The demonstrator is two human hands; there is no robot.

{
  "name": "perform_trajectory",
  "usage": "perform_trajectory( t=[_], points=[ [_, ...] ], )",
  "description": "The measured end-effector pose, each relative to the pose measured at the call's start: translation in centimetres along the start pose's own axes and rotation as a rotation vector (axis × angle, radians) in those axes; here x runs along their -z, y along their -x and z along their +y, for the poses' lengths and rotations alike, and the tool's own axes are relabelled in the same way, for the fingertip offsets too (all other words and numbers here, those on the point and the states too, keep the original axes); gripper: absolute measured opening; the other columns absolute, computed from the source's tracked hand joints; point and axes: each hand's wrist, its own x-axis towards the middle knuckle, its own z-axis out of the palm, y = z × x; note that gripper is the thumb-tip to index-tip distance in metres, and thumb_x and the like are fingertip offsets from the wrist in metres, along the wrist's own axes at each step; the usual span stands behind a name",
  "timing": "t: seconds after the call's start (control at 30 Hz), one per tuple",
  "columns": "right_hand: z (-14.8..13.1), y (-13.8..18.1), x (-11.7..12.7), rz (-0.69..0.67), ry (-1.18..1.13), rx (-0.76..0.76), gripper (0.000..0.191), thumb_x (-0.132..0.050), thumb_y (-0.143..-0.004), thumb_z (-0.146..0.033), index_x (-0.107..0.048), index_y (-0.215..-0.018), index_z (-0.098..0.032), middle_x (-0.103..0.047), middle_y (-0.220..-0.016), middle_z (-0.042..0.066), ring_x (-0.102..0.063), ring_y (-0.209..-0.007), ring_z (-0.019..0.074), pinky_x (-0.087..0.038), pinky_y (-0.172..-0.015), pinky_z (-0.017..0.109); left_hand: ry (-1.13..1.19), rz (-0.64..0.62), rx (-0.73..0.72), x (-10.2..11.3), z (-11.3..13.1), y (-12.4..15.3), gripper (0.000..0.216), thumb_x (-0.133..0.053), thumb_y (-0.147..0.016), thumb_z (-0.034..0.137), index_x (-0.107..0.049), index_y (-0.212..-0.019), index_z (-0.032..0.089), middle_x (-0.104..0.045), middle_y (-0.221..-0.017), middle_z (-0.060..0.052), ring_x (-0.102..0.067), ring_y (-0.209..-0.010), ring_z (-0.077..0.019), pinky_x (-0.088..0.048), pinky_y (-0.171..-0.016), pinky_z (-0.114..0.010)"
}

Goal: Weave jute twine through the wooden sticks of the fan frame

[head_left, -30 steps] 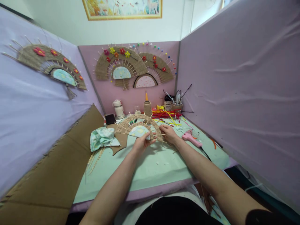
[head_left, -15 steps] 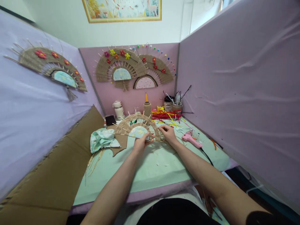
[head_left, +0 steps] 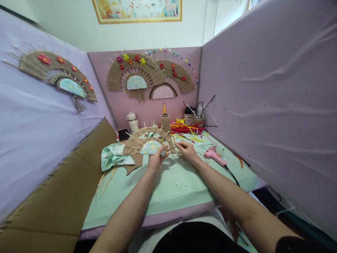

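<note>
A half-round fan of twine woven over thin sticks (head_left: 147, 133) is held up above the table, stick ends poking out along its curved edge. At its lower middle sits a half-circle of pale blue patterned cloth. My left hand (head_left: 156, 160) grips the fan by this cloth piece, thumb in front. Close to the fan's right end, my right hand (head_left: 187, 150) is closed in a pinch on twine, though the strand is thin and hard to see at the fingertips. Loose twine (head_left: 179, 153) hangs between the fan and the right hand.
A pink glue gun (head_left: 216, 156) with a black cord lies to the right. Crumpled patterned cloth (head_left: 113, 160) and cut cardboard (head_left: 133, 170) lie left. At the back stand a twine cone (head_left: 165, 123), a white bottle (head_left: 132, 122) and red strips (head_left: 185, 129). Finished fans (head_left: 113, 75) hang on the partition.
The fan and my left hand have shifted slightly left, with the fan turning a little. My right hand has moved slightly left too, still pinching beside the fan's right end.
</note>
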Motion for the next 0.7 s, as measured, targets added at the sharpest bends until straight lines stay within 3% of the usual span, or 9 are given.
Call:
perform_trajectory(
  t=[0.3,0.43,0.7],
  points=[
    [-0.36,-0.04,-0.04,0.022,-0.046,-0.070,0.023,-0.061,-0.074,-0.040,-0.068,-0.076,-0.018,-0.067,-0.077,0.004,-0.058,-0.073,0.0181,-0.043,-0.070,0.031,0.064,-0.018,0.032,0.05,0.33,0.02,0.020,-0.067,-0.070,0.024,-0.064,-0.085,0.012,-0.068,-0.091,-0.009,-0.066,-0.085,-0.0199,-0.055,-0.068,-0.026],
    [-0.41,-0.14,0.03,-0.002,-0.110,-0.147,0.026,-0.062,-0.072,-0.043,-0.068,-0.074,-0.017,-0.063,-0.070,0.002,-0.053,-0.065,0.0153,-0.041,-0.062,0.028,0.082,-0.020,0.034,0.06,0.38,0.03,0.020,-0.067,-0.069,0.024,-0.064,-0.085,0.012,-0.069,-0.088,-0.008,-0.066,-0.081,-0.0180,-0.054,-0.065,-0.023],
    [-0.97,-0.09,0.35,-0.080,-0.355,-0.304,0.030,-0.065,-0.068,-0.046,-0.065,-0.072,-0.016,-0.044,-0.051,-0.004,-0.033,-0.046,0.0074,-0.024,-0.043,0.022,0.101,-0.040,0.054,0.12,0.48,0.07,0.021,-0.068,-0.069,0.025,-0.065,-0.086,0.012,-0.069,-0.089,-0.008,-0.066,-0.082,-0.0171,-0.053,-0.066,-0.024]
  ],
)
